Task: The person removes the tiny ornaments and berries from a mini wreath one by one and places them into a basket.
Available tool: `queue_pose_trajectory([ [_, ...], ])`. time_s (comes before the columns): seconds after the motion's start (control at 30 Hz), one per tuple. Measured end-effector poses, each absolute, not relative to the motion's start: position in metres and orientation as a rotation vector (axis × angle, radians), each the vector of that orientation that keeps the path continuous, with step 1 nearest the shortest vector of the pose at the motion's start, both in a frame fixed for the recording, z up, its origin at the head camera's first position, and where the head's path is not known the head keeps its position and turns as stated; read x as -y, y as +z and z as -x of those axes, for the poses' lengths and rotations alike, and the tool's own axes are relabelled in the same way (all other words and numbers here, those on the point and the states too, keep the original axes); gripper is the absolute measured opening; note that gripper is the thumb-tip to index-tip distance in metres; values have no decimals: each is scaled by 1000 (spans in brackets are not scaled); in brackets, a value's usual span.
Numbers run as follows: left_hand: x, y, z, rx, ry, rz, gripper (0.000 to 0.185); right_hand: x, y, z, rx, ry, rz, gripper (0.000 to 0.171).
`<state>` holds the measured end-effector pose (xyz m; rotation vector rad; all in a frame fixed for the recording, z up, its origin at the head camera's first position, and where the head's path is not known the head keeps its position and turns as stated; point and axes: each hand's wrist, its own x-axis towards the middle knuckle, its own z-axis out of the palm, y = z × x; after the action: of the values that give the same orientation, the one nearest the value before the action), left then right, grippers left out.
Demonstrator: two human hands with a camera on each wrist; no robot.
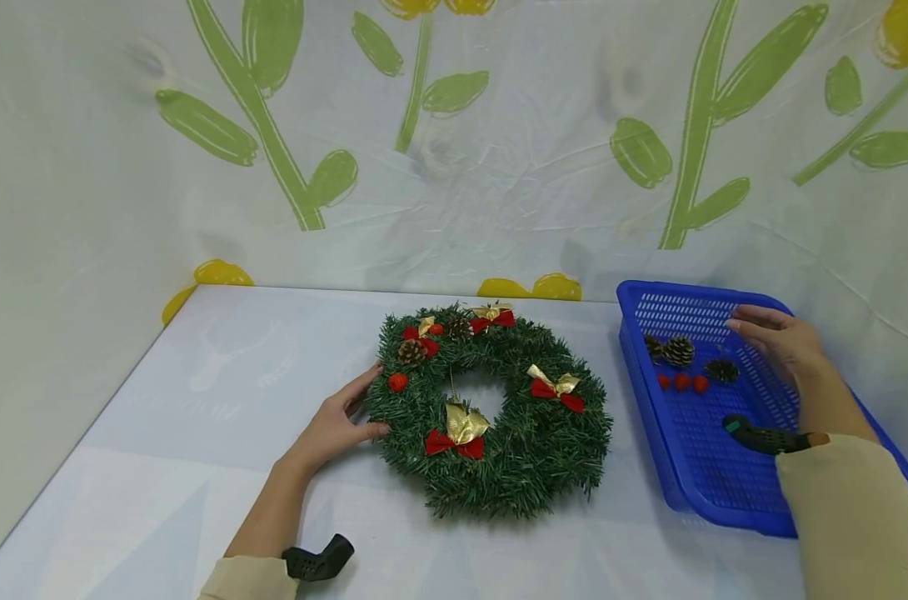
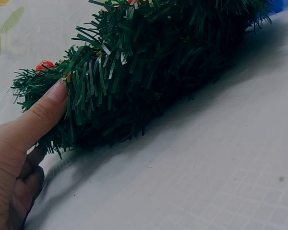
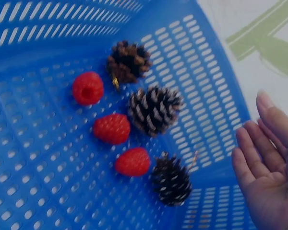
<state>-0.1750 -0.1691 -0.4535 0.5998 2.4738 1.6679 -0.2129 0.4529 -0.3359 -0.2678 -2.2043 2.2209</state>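
Observation:
A green Christmas wreath [image 1: 514,454] lies on the table, trimmed with several red and gold bows, pinecones and red berries. My left hand [image 1: 337,429] grips its left edge; in the left wrist view the thumb [image 2: 50,98] presses the greenery and the other fingers bend low beside it. Over the right side of the blue basket [image 1: 652,417], my right hand [image 1: 787,346] holds nothing, its fingers relaxed. Inside the basket are three pinecones [image 3: 154,109] and three red berries [image 3: 112,128], seen close in the right wrist view, apart from the right hand.
The white table [image 1: 162,417] meets a fabric backdrop [image 1: 529,192] printed with green stems and yellow flowers. Raised perforated walls surround the basket, which stands right of the wreath. Black wrist devices [image 1: 319,560] sit at both sleeve cuffs.

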Motion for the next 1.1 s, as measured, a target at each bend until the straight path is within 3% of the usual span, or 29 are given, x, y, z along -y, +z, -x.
queue_pose_trajectory([
  [0.83, 168, -451, 173, -2480, 1656, -604, 87, -408, -291, 233, 2413, 2133, 16, 32],
  [1.1, 168, -451, 173, -2478, 1658, -592, 87, -385, -281, 239, 2509, 2054, -137, 42],
])
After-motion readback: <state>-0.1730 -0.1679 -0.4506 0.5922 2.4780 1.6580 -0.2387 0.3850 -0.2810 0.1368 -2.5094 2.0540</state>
